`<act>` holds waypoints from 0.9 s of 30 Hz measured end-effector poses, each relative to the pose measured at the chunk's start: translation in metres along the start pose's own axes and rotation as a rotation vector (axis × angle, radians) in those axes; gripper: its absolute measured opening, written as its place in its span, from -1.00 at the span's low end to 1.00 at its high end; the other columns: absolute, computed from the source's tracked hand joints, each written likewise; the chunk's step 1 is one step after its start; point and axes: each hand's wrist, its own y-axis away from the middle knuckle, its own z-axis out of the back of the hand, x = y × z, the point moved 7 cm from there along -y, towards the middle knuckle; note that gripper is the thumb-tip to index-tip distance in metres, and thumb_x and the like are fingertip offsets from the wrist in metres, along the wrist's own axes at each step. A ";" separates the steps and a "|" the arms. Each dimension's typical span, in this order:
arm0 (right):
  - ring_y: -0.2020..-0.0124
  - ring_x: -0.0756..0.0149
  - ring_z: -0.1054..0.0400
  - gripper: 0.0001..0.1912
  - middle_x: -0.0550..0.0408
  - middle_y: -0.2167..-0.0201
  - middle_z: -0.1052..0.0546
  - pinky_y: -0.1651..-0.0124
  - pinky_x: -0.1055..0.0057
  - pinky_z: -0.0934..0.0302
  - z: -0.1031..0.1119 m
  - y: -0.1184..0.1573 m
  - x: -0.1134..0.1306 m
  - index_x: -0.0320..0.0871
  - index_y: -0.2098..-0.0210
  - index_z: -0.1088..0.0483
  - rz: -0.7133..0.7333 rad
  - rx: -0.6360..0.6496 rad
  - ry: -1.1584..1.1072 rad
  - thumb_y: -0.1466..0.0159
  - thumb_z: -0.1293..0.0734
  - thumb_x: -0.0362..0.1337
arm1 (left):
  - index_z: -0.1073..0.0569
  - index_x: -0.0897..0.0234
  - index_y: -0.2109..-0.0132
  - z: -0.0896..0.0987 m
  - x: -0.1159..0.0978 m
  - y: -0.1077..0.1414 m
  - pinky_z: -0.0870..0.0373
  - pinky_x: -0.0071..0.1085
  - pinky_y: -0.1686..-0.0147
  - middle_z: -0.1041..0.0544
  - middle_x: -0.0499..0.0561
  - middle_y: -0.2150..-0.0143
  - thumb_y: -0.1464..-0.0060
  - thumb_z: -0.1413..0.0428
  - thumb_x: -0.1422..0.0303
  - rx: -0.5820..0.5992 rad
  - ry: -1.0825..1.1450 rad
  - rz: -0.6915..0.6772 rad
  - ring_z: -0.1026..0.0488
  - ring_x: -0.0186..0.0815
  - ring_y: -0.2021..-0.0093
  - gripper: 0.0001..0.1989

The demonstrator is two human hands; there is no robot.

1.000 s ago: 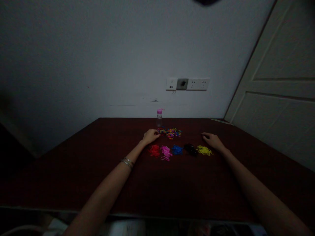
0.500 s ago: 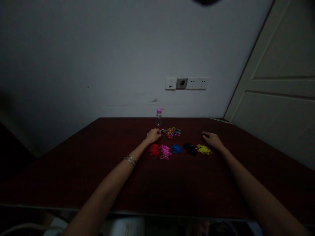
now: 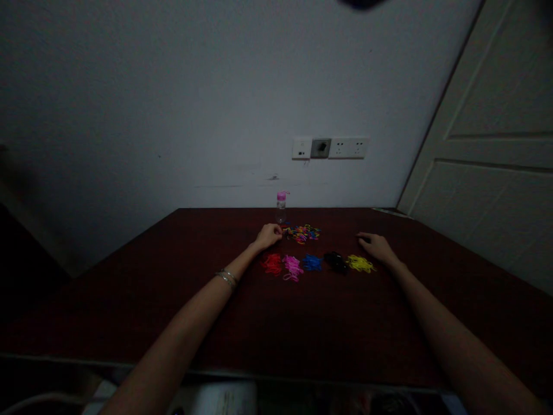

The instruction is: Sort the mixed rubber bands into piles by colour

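Note:
My left hand (image 3: 268, 236) is at the left edge of a mixed multicoloured pile of small bands (image 3: 303, 232), its fingers pinched together; anything between them is too small to name. My right hand (image 3: 377, 246) rests on the table behind and right of the yellow pile, fingers loosely curled, and what they may hold cannot be made out. In a row nearer me lie red bands (image 3: 272, 264), pink bands (image 3: 292, 267), blue bands (image 3: 311, 263), black bands (image 3: 336, 261) and yellow bands (image 3: 360, 263).
A clear bottle with a pink cap (image 3: 281, 208) stands behind the mixed pile on the dark red table (image 3: 311, 323). Wall sockets (image 3: 348, 148) sit above the table's back edge. A pale panelled door (image 3: 488, 190) is at the right.
The view has shifted slightly, so the table and piles appear a little further right. My left hand has drawn back slightly from the mixed pile; my right hand looks nearly still.

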 end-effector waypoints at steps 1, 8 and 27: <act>0.03 0.14 -0.34 -0.59 -0.02 0.07 -0.48 -0.06 0.28 -0.15 0.000 0.000 0.000 -0.20 0.08 -0.43 0.001 -0.001 0.003 -0.17 -0.13 -0.23 | -0.52 0.34 0.29 0.002 0.001 -0.001 -0.28 -0.50 0.34 -0.51 0.03 0.37 0.14 -0.09 0.44 0.000 -0.004 0.013 -0.40 -0.37 0.39 -0.80; 0.04 0.16 -0.35 -0.57 0.00 0.07 -0.48 -0.04 0.31 -0.17 -0.002 -0.002 -0.003 -0.19 0.06 -0.42 -0.021 0.006 0.032 -0.18 -0.12 -0.20 | -0.50 0.20 0.13 0.006 0.004 -0.005 -0.28 -0.45 0.26 -0.51 0.06 0.20 0.08 -0.12 0.32 0.033 -0.173 0.092 -0.42 -0.25 0.20 -0.70; 0.03 0.16 -0.34 -0.58 -0.04 0.07 -0.48 -0.05 0.33 -0.16 -0.003 -0.003 -0.004 -0.24 0.08 -0.43 -0.002 -0.006 0.017 -0.18 -0.12 -0.22 | -0.49 0.19 0.23 -0.006 0.007 -0.022 -0.30 -0.41 0.23 -0.50 0.07 0.15 0.01 -0.07 0.27 0.097 -0.323 0.043 -0.41 -0.22 0.16 -0.81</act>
